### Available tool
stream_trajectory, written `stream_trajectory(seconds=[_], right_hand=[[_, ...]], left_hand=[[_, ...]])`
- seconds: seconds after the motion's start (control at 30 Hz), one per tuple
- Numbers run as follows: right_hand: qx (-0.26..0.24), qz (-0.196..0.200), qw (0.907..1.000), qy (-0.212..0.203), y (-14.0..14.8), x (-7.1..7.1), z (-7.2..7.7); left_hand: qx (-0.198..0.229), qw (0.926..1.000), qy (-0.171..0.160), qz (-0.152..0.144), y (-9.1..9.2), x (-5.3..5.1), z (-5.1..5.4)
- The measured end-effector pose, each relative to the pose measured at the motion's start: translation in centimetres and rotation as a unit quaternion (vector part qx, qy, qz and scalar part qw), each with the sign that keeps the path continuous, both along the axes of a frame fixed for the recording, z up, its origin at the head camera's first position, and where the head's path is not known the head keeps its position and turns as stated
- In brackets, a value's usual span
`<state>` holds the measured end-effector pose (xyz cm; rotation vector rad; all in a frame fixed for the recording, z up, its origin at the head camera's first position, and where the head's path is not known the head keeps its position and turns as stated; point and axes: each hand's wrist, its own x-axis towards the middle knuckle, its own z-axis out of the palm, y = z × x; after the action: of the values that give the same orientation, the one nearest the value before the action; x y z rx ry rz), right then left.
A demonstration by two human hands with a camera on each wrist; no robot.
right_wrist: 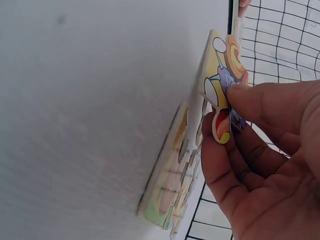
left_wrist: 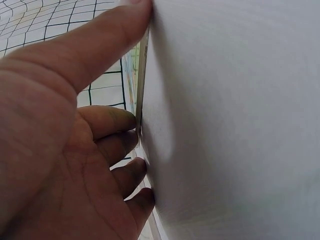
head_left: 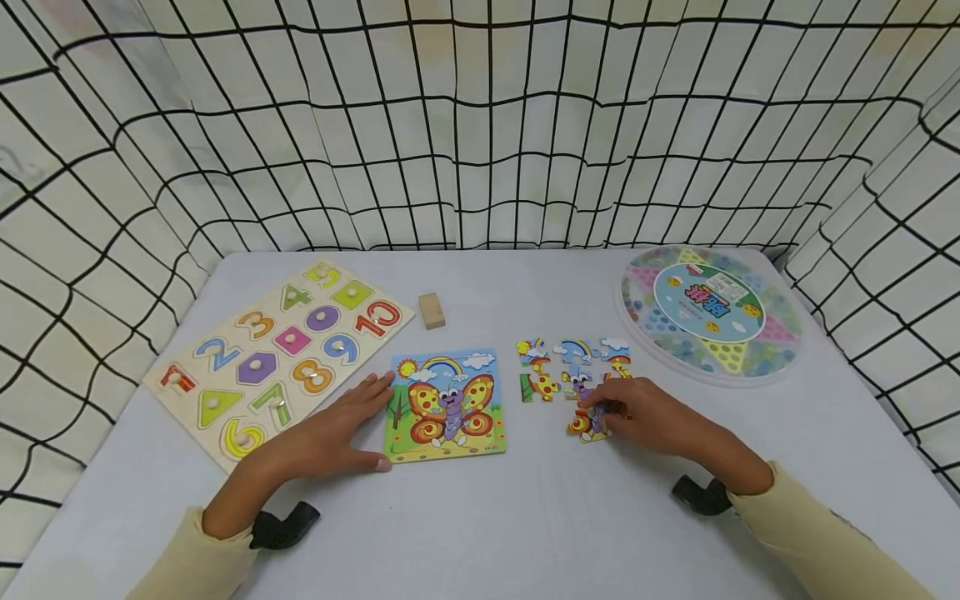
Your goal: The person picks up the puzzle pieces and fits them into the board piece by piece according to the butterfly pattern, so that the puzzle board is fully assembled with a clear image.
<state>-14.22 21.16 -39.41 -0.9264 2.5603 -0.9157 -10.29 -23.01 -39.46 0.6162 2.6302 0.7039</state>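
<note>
My right hand (head_left: 660,418) pinches a butterfly puzzle piece (right_wrist: 214,82) between thumb and fingertips, at the lower part of a group of loose pieces (head_left: 576,351). White feet and part of a purple body show on it; an orange spiral lies just behind it in the right wrist view. My fingers hide some neighbouring pieces. To the left, the butterfly picture board (head_left: 450,408) lies flat, picture up. My left hand (head_left: 322,437) rests at its left side, fingers spread and relaxed, thumb at the lower left corner. The left wrist view shows these fingertips (left_wrist: 129,120) along the board's edge.
A number and shape board (head_left: 247,333) lies at a slant on the left, partly beneath my left hand. A small wooden block (head_left: 432,311) is behind the picture board. At the back right lies a round game board (head_left: 708,312). Black netting surrounds the table's back and sides.
</note>
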Motion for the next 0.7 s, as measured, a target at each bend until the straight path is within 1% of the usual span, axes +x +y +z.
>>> stream_trajectory(seconds=[0.27,0.5,0.7], right_hand=[[-0.007,0.001,1.0,0.002,0.0,-0.2,0.4],[-0.015,-0.005,0.9995,0.028,-0.1,-0.7,1.2],[-0.019,0.005,0.999,0.04,-0.9,-1.3,1.2]], left_hand=[[-0.006,1.0,0.003,0.001,0.1,0.0,-0.1],[-0.007,1.0,0.002,0.002,0.2,0.0,0.0],[-0.005,1.0,-0.001,0.002,0.1,0.0,0.1]])
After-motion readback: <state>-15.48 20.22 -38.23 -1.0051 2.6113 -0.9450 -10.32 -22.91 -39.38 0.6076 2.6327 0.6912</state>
